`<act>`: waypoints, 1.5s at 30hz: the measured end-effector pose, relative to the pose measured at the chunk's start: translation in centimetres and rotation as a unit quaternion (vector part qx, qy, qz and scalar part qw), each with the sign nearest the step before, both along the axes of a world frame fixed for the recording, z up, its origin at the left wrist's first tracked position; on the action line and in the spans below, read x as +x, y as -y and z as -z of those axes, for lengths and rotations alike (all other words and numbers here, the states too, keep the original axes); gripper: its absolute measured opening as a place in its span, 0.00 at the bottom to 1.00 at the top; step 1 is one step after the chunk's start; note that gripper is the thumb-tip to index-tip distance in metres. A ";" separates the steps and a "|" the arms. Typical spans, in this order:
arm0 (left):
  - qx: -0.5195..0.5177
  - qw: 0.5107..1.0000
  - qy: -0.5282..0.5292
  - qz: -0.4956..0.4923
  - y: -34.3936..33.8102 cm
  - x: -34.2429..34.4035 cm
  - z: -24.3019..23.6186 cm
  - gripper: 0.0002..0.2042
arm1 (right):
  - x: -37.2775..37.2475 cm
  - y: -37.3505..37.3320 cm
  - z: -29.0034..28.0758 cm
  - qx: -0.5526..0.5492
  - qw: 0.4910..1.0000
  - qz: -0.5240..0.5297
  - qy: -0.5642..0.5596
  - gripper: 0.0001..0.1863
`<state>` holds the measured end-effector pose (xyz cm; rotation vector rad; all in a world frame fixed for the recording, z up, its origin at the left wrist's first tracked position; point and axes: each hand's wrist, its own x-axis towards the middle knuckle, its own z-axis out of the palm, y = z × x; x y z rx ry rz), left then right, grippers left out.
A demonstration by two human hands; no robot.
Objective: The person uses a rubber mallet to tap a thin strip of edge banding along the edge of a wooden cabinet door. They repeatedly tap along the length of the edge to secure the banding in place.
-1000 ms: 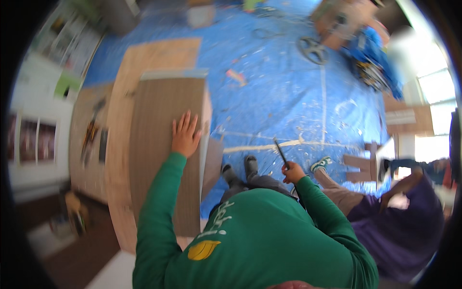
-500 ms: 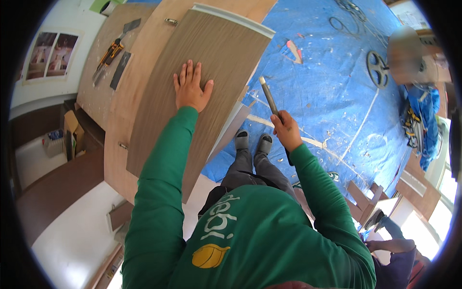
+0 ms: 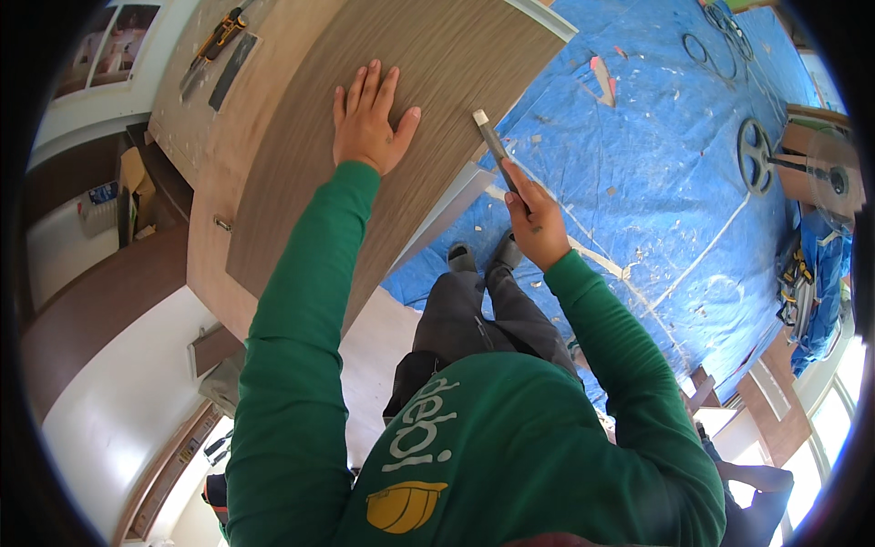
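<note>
A long wood-grain panel (image 3: 447,68) lies slanted on a plywood surface, with a pale strip along its far end. My left hand (image 3: 369,123) rests flat on the panel's face, fingers stretched out. In my right hand (image 3: 540,223) is a slim grey file (image 3: 493,141) with a pale tip, its upper end over the panel's right edge. My fingers wrap round its lower part, which they mostly hide. Whether the tip touches the panel, I cannot tell.
On the plywood (image 3: 208,187) to the left lie a yellow-and-black hand tool (image 3: 219,36) and a dark flat strip (image 3: 233,71). A blue tarp (image 3: 665,173) with scraps covers the floor at right. A fan (image 3: 829,178) stands far right; another person (image 3: 761,497) is at lower right.
My right hand has carried the file up and left, from over the tarp to the panel's edge. My left hand stays flat but sits higher in view. The view itself has shifted.
</note>
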<state>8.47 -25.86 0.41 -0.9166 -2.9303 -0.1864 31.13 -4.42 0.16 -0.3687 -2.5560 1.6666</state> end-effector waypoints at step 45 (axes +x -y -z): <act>-0.041 0.998 -0.036 0.029 0.0 0.1 0.5 0.34 | -4.6 -0.3 3.8 0.039 0.996 0.041 -0.062 0.34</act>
